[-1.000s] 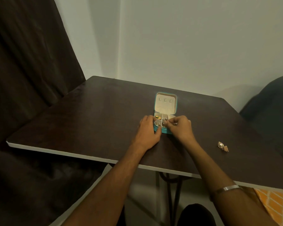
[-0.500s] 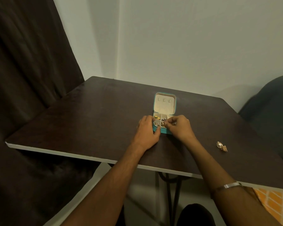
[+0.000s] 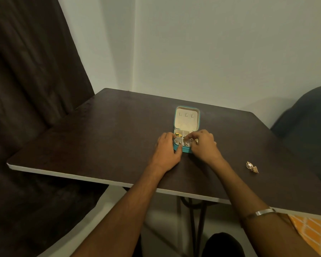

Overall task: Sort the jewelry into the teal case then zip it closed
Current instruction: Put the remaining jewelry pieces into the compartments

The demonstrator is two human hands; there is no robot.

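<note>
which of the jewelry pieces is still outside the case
The gold pieces lying on the table, off to the right of the right hand. All other jewelry sits in the compartments of the open teal case.

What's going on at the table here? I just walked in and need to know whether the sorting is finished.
Not finished. A person is filling the open teal case on the dark table. The left hand steadies its front left corner, while the right hand works small jewelry into the front compartments. Several compartments already hold pieces. Two gold pieces lie loose on the table to the right, and the lid is up, unzipped.
</note>
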